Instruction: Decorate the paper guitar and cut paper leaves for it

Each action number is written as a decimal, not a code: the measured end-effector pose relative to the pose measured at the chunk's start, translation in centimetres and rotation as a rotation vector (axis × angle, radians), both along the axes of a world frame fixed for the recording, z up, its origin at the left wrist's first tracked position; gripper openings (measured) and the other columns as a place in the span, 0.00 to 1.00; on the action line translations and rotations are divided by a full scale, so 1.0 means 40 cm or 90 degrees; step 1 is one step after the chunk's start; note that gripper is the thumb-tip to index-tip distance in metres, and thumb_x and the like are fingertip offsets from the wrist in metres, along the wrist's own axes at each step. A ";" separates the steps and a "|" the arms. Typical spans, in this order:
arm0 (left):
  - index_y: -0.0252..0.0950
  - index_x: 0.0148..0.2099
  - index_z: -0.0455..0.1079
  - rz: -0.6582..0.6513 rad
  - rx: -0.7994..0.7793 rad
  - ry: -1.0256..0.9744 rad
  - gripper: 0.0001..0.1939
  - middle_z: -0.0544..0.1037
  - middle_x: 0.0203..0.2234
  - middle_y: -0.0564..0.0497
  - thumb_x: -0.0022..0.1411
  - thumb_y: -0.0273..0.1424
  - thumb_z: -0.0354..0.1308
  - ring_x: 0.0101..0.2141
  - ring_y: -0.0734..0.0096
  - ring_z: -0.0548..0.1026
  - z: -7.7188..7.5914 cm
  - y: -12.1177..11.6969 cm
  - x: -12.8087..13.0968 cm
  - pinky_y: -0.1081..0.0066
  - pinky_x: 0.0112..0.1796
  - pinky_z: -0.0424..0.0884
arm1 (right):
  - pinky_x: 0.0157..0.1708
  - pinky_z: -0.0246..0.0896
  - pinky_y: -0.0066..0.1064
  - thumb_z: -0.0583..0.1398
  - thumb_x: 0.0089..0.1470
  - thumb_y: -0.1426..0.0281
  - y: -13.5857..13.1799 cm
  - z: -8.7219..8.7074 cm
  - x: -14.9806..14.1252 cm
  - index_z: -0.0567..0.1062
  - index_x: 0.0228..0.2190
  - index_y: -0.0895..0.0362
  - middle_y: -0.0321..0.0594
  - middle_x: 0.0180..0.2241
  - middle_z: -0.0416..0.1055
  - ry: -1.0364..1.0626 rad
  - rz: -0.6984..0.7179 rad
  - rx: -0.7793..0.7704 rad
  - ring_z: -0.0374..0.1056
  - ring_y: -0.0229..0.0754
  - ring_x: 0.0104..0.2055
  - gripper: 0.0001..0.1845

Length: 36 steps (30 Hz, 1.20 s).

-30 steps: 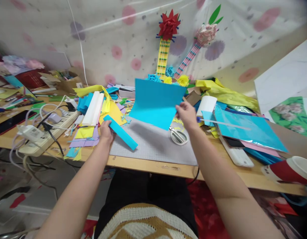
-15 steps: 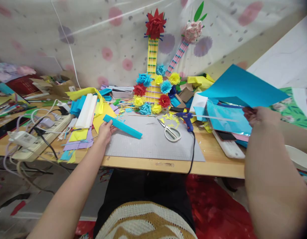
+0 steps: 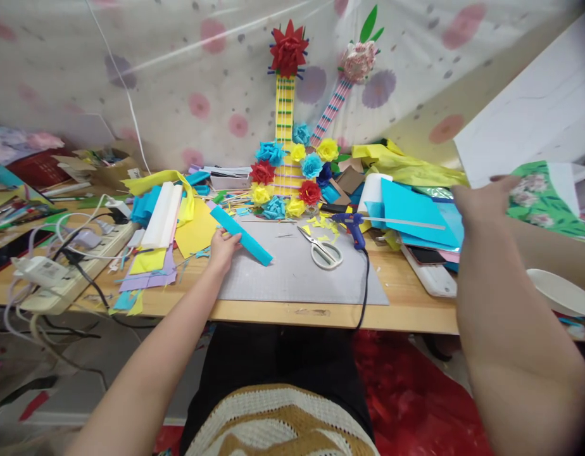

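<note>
The left hand (image 3: pixel 223 251) pinches a blue paper strip (image 3: pixel 252 244) above the left of the grey mat (image 3: pixel 302 282). The right hand (image 3: pixel 485 201), its finger closure unclear, is at far right near a blue sheet (image 3: pixel 411 212). Apparent step: strip handling, calling for a light grip.

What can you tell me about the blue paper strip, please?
The blue strip looks like paper: long, narrow, straight-edged and plain. It slants over the grey mat, its far end to the left, its near end pointing towards the scissors without touching them. The left hand pinches it around mid-length, thumb on top. Whether it rests flat is unclear.
</note>
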<state>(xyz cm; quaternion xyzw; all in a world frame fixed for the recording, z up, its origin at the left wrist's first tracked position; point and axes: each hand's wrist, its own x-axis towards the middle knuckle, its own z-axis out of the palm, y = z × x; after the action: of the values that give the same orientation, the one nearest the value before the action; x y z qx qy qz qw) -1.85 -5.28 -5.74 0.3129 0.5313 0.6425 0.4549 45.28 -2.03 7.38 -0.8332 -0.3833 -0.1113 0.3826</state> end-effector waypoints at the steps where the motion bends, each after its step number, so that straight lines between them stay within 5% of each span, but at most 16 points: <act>1: 0.35 0.34 0.60 0.012 0.003 -0.007 0.17 0.73 0.22 0.55 0.39 0.25 0.61 0.23 0.76 0.72 0.000 0.003 0.009 0.72 0.28 0.70 | 0.28 0.54 0.36 0.62 0.45 0.66 -0.015 0.025 -0.050 0.60 0.50 0.61 0.61 0.38 0.69 0.023 0.013 0.019 0.67 0.44 0.34 0.31; 5: 0.36 0.33 0.58 0.022 0.025 -0.065 0.16 0.70 0.21 0.58 0.40 0.24 0.58 0.22 0.79 0.70 -0.004 0.014 0.054 0.75 0.27 0.68 | 0.28 0.54 0.31 0.59 0.48 0.64 -0.073 0.044 -0.326 0.70 0.40 0.56 0.43 0.30 0.71 0.001 0.376 -0.015 0.64 0.38 0.29 0.16; 8: 0.36 0.33 0.57 -0.007 0.036 -0.119 0.16 0.69 0.21 0.59 0.40 0.23 0.58 0.22 0.81 0.69 -0.012 0.017 0.081 0.76 0.29 0.67 | 0.27 0.54 0.29 0.59 0.47 0.60 -0.093 -0.055 -0.525 0.72 0.34 0.55 0.38 0.27 0.70 0.030 0.679 -0.210 0.63 0.37 0.27 0.14; 12: 0.37 0.34 0.57 -0.040 0.059 -0.132 0.16 0.71 0.23 0.58 0.41 0.24 0.59 0.25 0.80 0.71 -0.017 0.020 0.084 0.75 0.32 0.68 | 0.27 0.57 0.27 0.65 0.39 0.60 -0.076 -0.226 -0.670 0.71 0.37 0.56 0.39 0.30 0.72 0.186 0.809 -0.335 0.66 0.36 0.28 0.21; 16: 0.37 0.34 0.58 -0.045 0.066 -0.139 0.16 0.72 0.24 0.58 0.43 0.25 0.60 0.27 0.79 0.72 -0.018 0.014 0.067 0.73 0.36 0.69 | 0.22 0.56 0.25 0.64 0.40 0.67 -0.043 -0.308 -0.716 0.70 0.27 0.57 0.34 0.22 0.69 0.335 0.754 -0.305 0.63 0.34 0.22 0.11; 19: 0.35 0.36 0.61 -0.115 0.066 -0.138 0.15 0.75 0.25 0.54 0.45 0.29 0.61 0.27 0.76 0.74 -0.022 0.003 0.067 0.70 0.37 0.70 | 0.19 0.57 0.24 0.62 0.41 0.72 -0.034 -0.325 -0.740 0.66 0.23 0.57 0.32 0.19 0.66 0.474 0.730 -0.264 0.60 0.32 0.19 0.07; 24: 0.31 0.34 0.66 -0.152 0.042 -0.096 0.13 0.77 0.30 0.46 0.46 0.32 0.62 0.29 0.71 0.75 -0.026 -0.006 0.073 0.69 0.35 0.71 | 0.19 0.59 0.25 0.60 0.43 0.68 -0.040 -0.339 -0.748 0.66 0.28 0.57 0.32 0.21 0.66 0.584 0.820 -0.262 0.62 0.33 0.21 0.08; 29: 0.30 0.34 0.69 -0.216 0.003 -0.064 0.14 0.78 0.30 0.45 0.44 0.32 0.63 0.28 0.70 0.75 -0.030 0.006 0.062 0.71 0.30 0.71 | 0.24 0.61 0.25 0.55 0.47 0.69 -0.034 -0.351 -0.706 0.65 0.41 0.54 0.34 0.29 0.66 0.540 0.914 -0.141 0.63 0.32 0.26 0.16; 33: 0.31 0.31 0.70 -0.291 -0.020 -0.020 0.14 0.77 0.25 0.48 0.41 0.32 0.65 0.24 0.71 0.74 -0.032 0.012 0.057 0.72 0.26 0.71 | 0.29 0.59 0.25 0.58 0.43 0.71 -0.034 -0.366 -0.703 0.71 0.35 0.55 0.35 0.30 0.65 0.425 0.973 -0.115 0.60 0.32 0.28 0.13; 36: 0.31 0.29 0.69 -0.329 -0.019 -0.008 0.13 0.76 0.23 0.49 0.41 0.33 0.65 0.22 0.72 0.73 -0.030 0.012 0.056 0.71 0.26 0.71 | 0.25 0.57 0.26 0.58 0.43 0.68 -0.040 -0.371 -0.711 0.72 0.29 0.56 0.35 0.27 0.65 0.467 0.971 -0.147 0.58 0.32 0.24 0.08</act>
<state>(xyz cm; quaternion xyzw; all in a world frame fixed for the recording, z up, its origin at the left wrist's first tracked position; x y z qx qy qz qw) 0.40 -4.79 -6.94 0.4274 0.4404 0.4989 0.6120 16.82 -3.63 -7.46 -0.3643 -0.7000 0.4934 0.3659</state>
